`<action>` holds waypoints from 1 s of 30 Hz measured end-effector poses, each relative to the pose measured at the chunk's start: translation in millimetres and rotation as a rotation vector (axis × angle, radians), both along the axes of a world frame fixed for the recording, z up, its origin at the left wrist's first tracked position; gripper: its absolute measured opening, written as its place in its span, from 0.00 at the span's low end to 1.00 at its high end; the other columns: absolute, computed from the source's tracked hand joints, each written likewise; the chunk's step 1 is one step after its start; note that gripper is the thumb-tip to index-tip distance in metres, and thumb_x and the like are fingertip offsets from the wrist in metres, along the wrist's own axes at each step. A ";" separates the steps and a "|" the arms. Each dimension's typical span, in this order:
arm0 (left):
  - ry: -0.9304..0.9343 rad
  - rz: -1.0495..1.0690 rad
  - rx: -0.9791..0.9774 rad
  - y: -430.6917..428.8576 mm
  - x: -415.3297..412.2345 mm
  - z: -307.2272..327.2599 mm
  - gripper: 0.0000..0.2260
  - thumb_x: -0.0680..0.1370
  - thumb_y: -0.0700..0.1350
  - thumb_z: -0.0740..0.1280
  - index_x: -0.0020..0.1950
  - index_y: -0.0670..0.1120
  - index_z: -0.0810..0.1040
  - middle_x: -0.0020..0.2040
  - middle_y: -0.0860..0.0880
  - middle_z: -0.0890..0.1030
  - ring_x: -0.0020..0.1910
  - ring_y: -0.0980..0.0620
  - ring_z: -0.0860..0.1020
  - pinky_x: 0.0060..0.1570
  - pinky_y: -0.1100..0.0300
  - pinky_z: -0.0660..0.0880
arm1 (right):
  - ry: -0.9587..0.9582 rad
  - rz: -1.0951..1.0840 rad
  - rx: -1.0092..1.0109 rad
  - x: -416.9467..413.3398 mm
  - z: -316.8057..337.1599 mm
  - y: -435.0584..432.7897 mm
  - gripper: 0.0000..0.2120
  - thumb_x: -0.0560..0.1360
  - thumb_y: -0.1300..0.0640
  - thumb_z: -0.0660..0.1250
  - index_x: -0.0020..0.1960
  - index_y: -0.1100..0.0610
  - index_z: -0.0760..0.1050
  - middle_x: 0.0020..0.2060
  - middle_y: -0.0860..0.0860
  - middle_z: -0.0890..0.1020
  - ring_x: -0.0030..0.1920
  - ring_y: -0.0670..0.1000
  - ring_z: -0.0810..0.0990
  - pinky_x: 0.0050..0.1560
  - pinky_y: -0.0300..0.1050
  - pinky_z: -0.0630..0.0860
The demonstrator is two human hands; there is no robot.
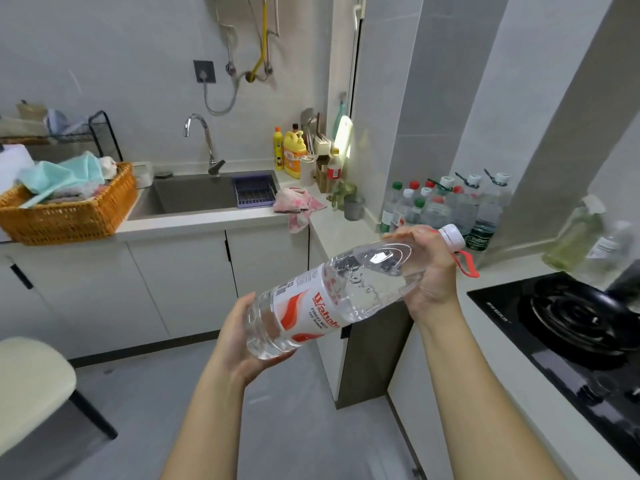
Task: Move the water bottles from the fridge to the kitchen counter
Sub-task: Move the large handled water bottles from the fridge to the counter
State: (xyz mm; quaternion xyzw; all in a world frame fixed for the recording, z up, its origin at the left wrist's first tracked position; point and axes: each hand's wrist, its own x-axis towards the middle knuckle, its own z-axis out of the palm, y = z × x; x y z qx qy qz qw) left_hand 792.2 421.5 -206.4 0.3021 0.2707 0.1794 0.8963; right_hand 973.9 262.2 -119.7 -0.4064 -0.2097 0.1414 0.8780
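Note:
A large clear water bottle [332, 292] with a red and white label and a white cap lies tilted across the middle of the view, cap up to the right. My left hand [239, 337] cups its base from below. My right hand [429, 268] grips its neck just under the cap, where a red carry strap hangs. Several other water bottles [446, 206] with red, green and white caps stand grouped on the kitchen counter [343, 226] in the corner behind my right hand. The fridge is out of view.
A sink [194, 195] with a tap sits at the back. An orange basket [69, 209] of cloths stands to its left, and detergent bottles [294, 154] and a pink cloth [298, 202] to its right. A black gas hob [571, 317] fills the right counter. A stool [31, 382] stands at lower left.

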 end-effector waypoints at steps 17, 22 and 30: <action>0.055 0.018 -0.243 1.1 204.2 -19.0 0.21 0.65 0.50 0.72 0.55 0.41 0.81 0.51 0.38 0.83 0.48 0.37 0.83 0.46 0.43 0.79 | -0.079 0.058 -0.080 211.9 -9.1 30.0 0.04 0.61 0.55 0.72 0.33 0.55 0.81 0.31 0.51 0.83 0.37 0.52 0.82 0.43 0.44 0.79; 0.116 -0.061 -0.354 22.5 256.6 -34.1 0.25 0.63 0.48 0.75 0.57 0.41 0.79 0.51 0.38 0.83 0.49 0.37 0.83 0.48 0.44 0.80 | -0.021 -0.004 -0.143 248.5 -19.0 52.3 0.02 0.64 0.59 0.71 0.34 0.56 0.79 0.32 0.52 0.83 0.39 0.54 0.82 0.43 0.48 0.79; 0.390 -0.204 -0.285 79.8 354.6 -87.6 0.24 0.81 0.60 0.56 0.55 0.40 0.78 0.41 0.38 0.85 0.40 0.38 0.84 0.42 0.47 0.79 | 0.012 -0.285 -0.409 293.6 -44.5 107.9 0.04 0.64 0.57 0.71 0.37 0.56 0.79 0.33 0.52 0.83 0.37 0.50 0.83 0.38 0.46 0.79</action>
